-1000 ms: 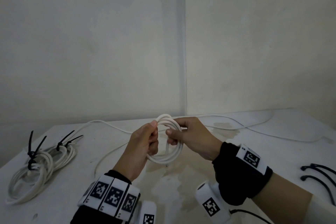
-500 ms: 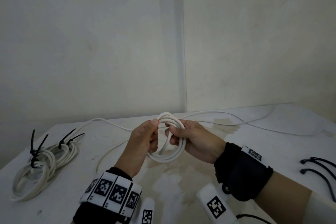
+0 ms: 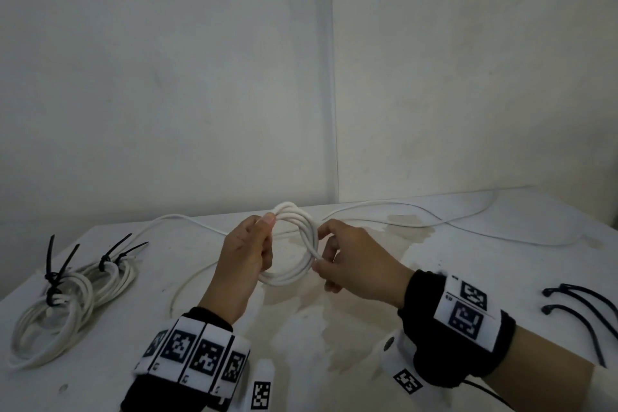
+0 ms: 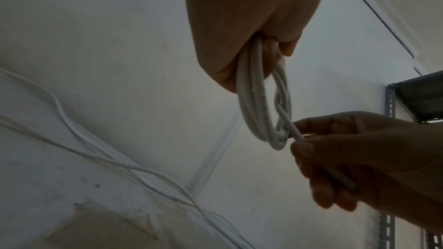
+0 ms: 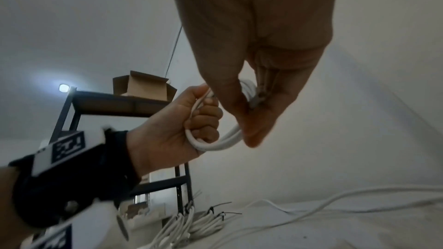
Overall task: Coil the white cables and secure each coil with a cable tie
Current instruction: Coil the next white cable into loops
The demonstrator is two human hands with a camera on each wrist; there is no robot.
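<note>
A white cable coil (image 3: pixel 294 244) of several loops hangs above the white table (image 3: pixel 334 328). My left hand (image 3: pixel 249 251) grips the coil's left side, with the thumb on its top (image 4: pixel 254 82). My right hand (image 3: pixel 347 261) pinches the cable's loose end (image 4: pixel 296 133) at the coil's right side; that end runs through the fist (image 5: pixel 257 99). Loose black cable ties (image 3: pixel 575 308) lie at the table's right edge.
Two finished white coils (image 3: pixel 67 298) bound with black ties lie at the table's left. More loose white cable (image 3: pixel 434 221) trails along the back near the wall. A metal shelf (image 5: pixel 120 105) with a cardboard box stands off to the left.
My right hand slid from the coil's top down its right side and now pinches the cable end. The left hand kept its grip.
</note>
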